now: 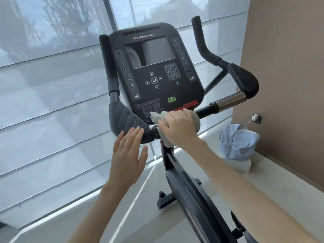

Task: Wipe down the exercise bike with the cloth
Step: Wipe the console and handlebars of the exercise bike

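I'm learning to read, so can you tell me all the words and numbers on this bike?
"STAR TRAC": top of the console.
"1 3 6 9 12 15 18 21": left button column.
Right column, keypad, warning print: too small or blurred to read.

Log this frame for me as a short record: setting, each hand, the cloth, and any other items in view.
setting: exercise bike facing a shaded window
right hand: grips the cloth around the crossbar below the console
left hand: open, fingers straight, at the left arm pad; contact unclear
cloth: pale, bunched under the right hand
other: blue fabric on a white box, right of the bike
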`<state>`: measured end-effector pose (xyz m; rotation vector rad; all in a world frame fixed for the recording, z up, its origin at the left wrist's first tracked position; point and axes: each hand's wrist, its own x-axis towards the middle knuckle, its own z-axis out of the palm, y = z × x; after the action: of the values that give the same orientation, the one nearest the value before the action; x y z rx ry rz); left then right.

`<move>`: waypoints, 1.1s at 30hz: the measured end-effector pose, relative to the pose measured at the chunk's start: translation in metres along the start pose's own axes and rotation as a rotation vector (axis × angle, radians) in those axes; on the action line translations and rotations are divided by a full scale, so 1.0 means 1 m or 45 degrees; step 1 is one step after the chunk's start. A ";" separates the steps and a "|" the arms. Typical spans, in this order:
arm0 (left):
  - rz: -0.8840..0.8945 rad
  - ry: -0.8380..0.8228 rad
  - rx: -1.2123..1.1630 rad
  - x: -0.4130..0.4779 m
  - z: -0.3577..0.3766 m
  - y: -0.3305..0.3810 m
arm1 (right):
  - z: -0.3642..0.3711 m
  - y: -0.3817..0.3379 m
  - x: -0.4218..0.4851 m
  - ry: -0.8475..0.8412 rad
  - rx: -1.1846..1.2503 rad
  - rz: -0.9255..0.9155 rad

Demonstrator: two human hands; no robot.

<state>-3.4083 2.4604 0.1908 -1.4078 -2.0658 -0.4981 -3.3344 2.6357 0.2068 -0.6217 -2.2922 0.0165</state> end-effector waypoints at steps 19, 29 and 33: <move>-0.011 -0.080 -0.012 -0.001 -0.004 0.003 | 0.039 0.035 -0.006 0.680 0.634 0.549; 0.054 -0.163 -0.094 -0.003 -0.013 -0.008 | 0.045 -0.095 -0.037 0.574 1.086 0.687; 0.058 -0.179 -0.091 -0.002 -0.017 -0.008 | 0.045 -0.096 -0.059 0.382 1.057 0.484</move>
<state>-3.4106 2.4461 0.2022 -1.5682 -2.1394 -0.4704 -3.3707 2.5331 0.1534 -0.5438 -1.6353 0.9358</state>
